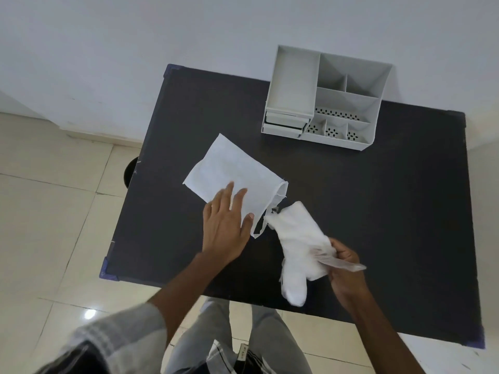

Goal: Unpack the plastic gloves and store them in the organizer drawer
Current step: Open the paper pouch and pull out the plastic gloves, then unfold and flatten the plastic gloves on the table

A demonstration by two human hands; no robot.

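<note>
While the left hand point(225, 225) presses one pouch point(235, 179) flat-palmed, the right hand point(344, 268) grips one glove bundle point(297, 244).

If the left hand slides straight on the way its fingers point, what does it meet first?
The left hand already lies on the white bag, so more bag first; beyond that, probably bare table, passing left of the organizer.

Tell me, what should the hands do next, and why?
Probably carry the plastic gloves toward the organizer. The right hand already grips the bundle, which looks clear of the white pouch that the left hand presses flat. The drawers look shut, so one likely needs opening.
</note>
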